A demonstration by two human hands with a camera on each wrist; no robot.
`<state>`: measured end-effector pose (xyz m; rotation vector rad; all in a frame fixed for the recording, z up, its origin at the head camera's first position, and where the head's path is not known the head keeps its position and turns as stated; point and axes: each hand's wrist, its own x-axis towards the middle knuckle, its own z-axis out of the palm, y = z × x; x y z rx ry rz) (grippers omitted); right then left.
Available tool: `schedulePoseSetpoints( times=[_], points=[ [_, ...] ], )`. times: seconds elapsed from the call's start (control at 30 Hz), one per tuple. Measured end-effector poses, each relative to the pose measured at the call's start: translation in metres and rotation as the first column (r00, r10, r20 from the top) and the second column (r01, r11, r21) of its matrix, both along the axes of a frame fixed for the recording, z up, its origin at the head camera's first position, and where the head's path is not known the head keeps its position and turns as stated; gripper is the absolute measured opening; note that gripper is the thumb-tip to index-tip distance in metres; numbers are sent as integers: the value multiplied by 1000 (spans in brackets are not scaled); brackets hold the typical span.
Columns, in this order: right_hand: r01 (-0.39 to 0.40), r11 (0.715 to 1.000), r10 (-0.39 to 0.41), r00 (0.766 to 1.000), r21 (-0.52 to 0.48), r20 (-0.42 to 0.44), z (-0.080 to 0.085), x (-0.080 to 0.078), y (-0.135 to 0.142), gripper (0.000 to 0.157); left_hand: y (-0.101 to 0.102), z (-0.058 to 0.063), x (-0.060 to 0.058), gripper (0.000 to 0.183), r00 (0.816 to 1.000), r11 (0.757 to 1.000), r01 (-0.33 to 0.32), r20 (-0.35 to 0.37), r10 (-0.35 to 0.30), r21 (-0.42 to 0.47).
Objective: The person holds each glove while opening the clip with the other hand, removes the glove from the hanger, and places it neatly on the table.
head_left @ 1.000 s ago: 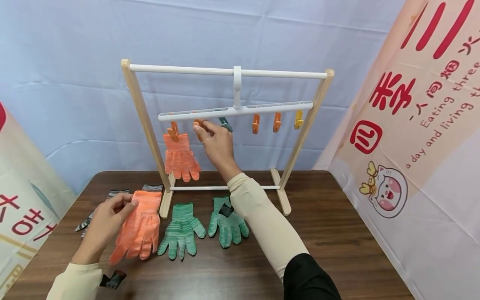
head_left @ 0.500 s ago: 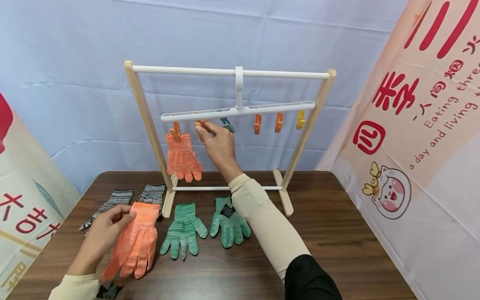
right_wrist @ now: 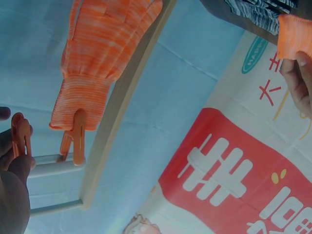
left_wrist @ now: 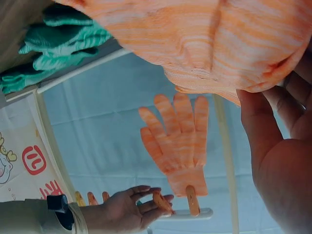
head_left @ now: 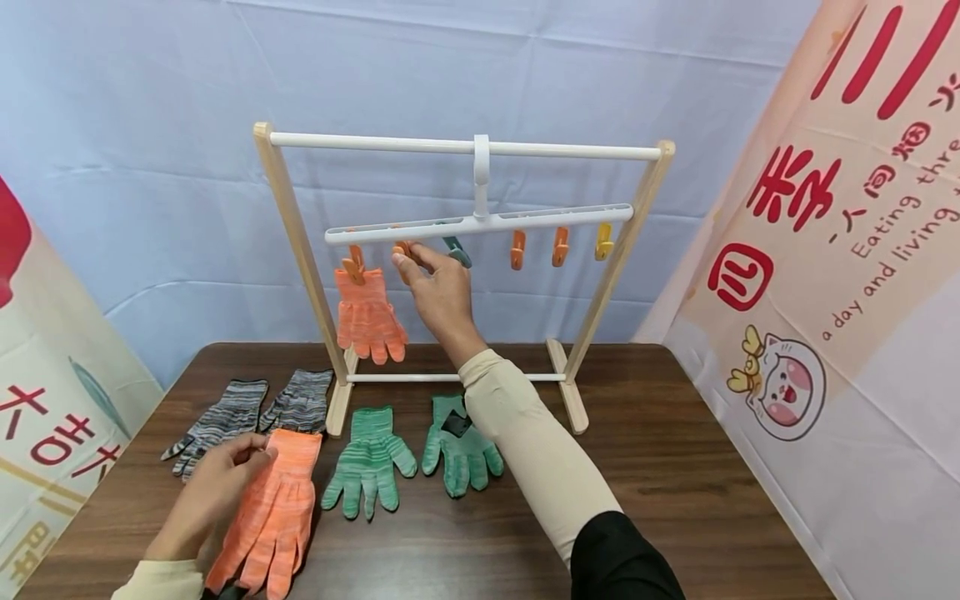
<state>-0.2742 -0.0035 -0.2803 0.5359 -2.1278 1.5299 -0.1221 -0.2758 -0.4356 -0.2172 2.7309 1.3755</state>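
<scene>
My left hand pinches an orange knit glove by its cuff, low over the front left of the table, fingers of the glove hanging down. Up at the white hanger bar, my right hand pinches an orange clothespin between thumb and fingers. Just left of it, another orange glove hangs by its cuff from an orange clothespin. In the left wrist view the held glove fills the top, with the left thumb at its edge.
Two green gloves lie before the wooden rack. Grey striped gloves lie at the table's left. A teal clothespin, two orange ones and a yellow clothespin hang farther right on the tilted bar.
My left hand has lowered the orange glove toward the front of the table, uncovering more of the grey gloves. The right hand stays at the clothespin.
</scene>
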Motion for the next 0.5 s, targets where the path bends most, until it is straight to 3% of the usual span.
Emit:
schedulePoseSetpoints(
  times=[0.3, 0.5],
  points=[
    [0, 1000, 0, 1000, 12, 8, -1, 1, 0, 34, -8, -22, -3, 42, 999, 996, 27, 30, -24, -88],
    [-1, 1000, 1, 1000, 14, -6, -1, 0, 0, 33, -10, -30, -2, 33, 999, 978, 36, -5, -38, -208]
  ],
)
